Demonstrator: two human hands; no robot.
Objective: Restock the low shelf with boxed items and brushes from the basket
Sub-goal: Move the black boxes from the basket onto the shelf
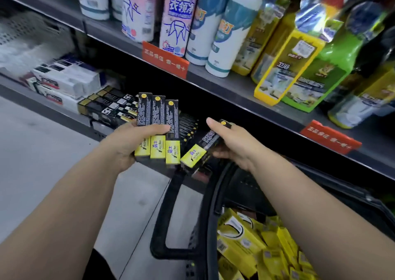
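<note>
left hand: clasps three long black-and-yellow cardboard boxes, fanned upright | right hand: grips one matching box, tilted | both held before the dark low shelf, above the black plastic basket

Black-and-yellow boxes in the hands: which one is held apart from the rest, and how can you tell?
The box in the right hand. It is held alone and tilted, while the other three boxes stand fanned side by side in the left hand.
</note>
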